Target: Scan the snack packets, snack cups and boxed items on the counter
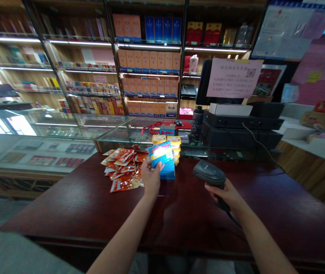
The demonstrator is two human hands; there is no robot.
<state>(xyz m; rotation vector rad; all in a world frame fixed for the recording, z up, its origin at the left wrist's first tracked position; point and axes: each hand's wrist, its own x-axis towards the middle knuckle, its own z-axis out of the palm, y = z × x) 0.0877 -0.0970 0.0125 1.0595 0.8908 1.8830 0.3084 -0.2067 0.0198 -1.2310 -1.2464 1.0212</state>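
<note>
My left hand point(151, 177) grips a flat blue packet point(160, 153) with pink lettering, thumb across its front; glare whitens its middle. Behind and below it, a blue box point(168, 171) stands on the dark wooden counter point(185, 217). Yellow tubs point(175, 142) are stacked just beyond the packet. Left of that hand lies a loose heap of orange snack packets point(121, 163). My right hand point(228, 196) is wrapped round the handle of a black barcode scanner point(209, 173), held over the counter with its head towards the left.
A glass display case point(113, 129) borders the counter at the back. To the right stand a monitor point(205, 82) with a pink notice point(233, 78), black machines point(242, 131) and a dark bottle point(197, 121). Shelves of boxed goods point(151, 62) line the wall.
</note>
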